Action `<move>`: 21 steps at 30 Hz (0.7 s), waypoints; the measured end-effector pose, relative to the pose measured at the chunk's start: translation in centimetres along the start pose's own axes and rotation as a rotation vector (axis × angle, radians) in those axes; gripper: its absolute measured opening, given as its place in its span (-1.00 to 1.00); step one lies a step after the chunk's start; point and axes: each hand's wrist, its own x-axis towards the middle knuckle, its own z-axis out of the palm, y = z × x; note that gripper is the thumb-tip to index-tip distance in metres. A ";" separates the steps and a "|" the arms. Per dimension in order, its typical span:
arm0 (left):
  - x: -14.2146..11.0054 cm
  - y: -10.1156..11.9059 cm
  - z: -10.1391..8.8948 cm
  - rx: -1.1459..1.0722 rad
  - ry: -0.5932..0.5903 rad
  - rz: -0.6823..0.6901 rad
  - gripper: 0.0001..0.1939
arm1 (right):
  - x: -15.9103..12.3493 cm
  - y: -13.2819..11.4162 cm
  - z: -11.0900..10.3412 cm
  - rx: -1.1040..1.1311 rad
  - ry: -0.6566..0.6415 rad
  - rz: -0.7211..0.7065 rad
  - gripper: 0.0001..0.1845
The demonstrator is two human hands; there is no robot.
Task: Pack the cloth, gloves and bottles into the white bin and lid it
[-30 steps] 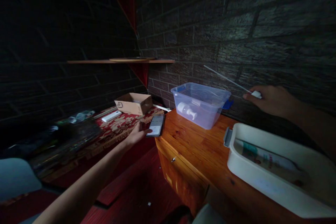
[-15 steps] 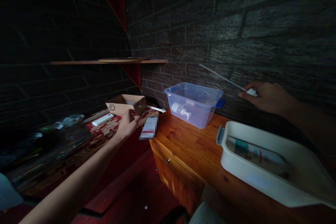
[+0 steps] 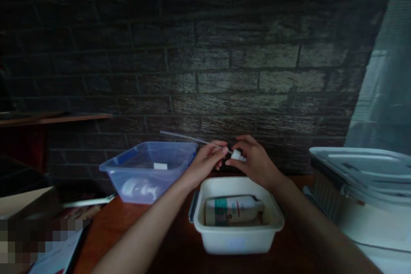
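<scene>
In front of the dark wall, my right hand [image 3: 257, 160] grips a small white cap [image 3: 237, 155] that has a long thin tube [image 3: 180, 136] running out of it to the left. My left hand [image 3: 205, 160] is closed, its fingertips pinching that tube close to the cap. Both hands are above a white plastic bin [image 3: 237, 239]. A white bottle [image 3: 239, 209] with a green-and-red printed label lies on its side in the bin.
Left of the hands stands a translucent blue bin [image 3: 120, 167], a white pump bottle top [image 3: 150, 190] visible through its wall. A lidded white box [image 3: 372, 209] is at the right. A cardboard box [image 3: 27, 199] and a wooden shelf [image 3: 77, 117] are at the left.
My view has turned right. My left hand has left the cardboard box and now pinches the tube. My right hand still holds the cap, now close to the left hand above the white bin.
</scene>
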 end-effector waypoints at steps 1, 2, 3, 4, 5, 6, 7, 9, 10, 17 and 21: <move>0.9 -0.2 0.8 -0.056 -0.033 0.005 -0.56 | 0.1 0.1 -0.2 0.029 0.001 -0.025 -0.69; 1.7 -0.3 1.4 -0.105 -0.045 0.015 -0.58 | 0.3 0.3 -0.4 0.054 0.008 -0.045 -0.70; 2.3 -0.3 1.8 -0.151 -0.039 0.028 -0.60 | 0.7 0.4 -0.6 0.084 0.024 -0.055 -0.70; 2.7 -0.2 2.0 -0.196 -0.020 0.040 -0.62 | 1.1 0.6 -0.6 0.125 0.053 -0.053 -0.67; 3.0 -0.1 2.0 -0.238 0.005 0.051 -0.65 | 1.5 0.7 -0.6 0.184 0.094 -0.040 -0.62; 3.2 0.1 1.9 -0.276 0.030 0.061 -0.67 | 1.9 0.9 -0.5 0.265 0.138 -0.023 -0.57; 3.3 0.3 1.7 -0.308 0.049 0.069 -0.69 | 2.2 1.1 -0.3 0.365 0.176 -0.003 -0.51; 3.3 0.5 1.4 -0.347 0.066 0.078 -0.72 | 2.6 1.5 0.3 0.597 0.223 0.047 -0.37; 3.3 0.6 1.3 -0.357 0.069 0.084 -0.73 | 2.7 1.6 0.5 0.704 0.234 0.069 -0.31; 3.5 0.3 1.0 -0.472 0.169 0.140 -0.79 | 2.2 1.0 0.3 1.007 0.210 0.070 -0.31; 3.4 0.0 0.7 -0.499 0.135 0.113 -0.79 | 1.4 0.7 0.0 0.990 0.141 0.060 -0.45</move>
